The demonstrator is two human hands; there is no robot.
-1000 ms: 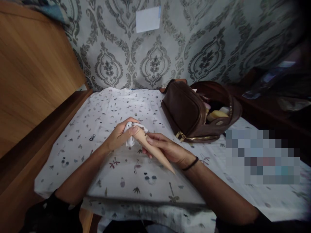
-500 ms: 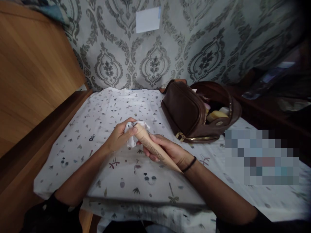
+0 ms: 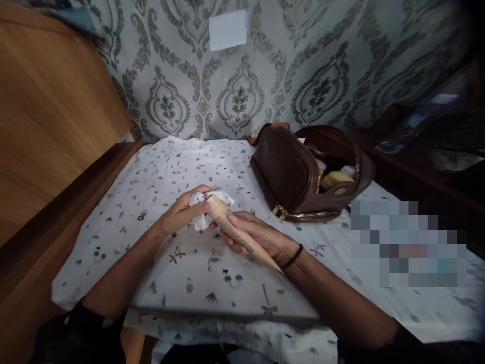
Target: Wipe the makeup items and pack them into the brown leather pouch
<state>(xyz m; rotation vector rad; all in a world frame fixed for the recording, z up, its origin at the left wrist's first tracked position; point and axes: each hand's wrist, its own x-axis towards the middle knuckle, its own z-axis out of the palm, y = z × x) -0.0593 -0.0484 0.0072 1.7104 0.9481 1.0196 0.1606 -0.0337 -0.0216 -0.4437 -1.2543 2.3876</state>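
A beige squeeze tube (image 3: 242, 237) with lines of small print lies slantwise in my right hand (image 3: 257, 232), whose fingers wrap round its middle. Its rounded cap end points up and to the left. My left hand (image 3: 187, 207) is closed on a crumpled white cloth (image 3: 199, 215) and presses it against that end, the thumb resting on the tube's tip. Part of the cloth sticks out behind the tube. Both hands are above the patterned white sheet (image 3: 212, 162).
An unzipped brown leather bag (image 3: 286, 169) stands at the back right, with yellow and white items inside. A blurred-out patch (image 3: 409, 247) covers something on the right. A wooden cabinet (image 3: 56, 101) borders the left, and a patterned wall (image 3: 238, 96) closes off the back.
The left thumb and the cloth have shifted slightly on the tube's tip. My right hand keeps its hold on the tube, and the view has moved very little.
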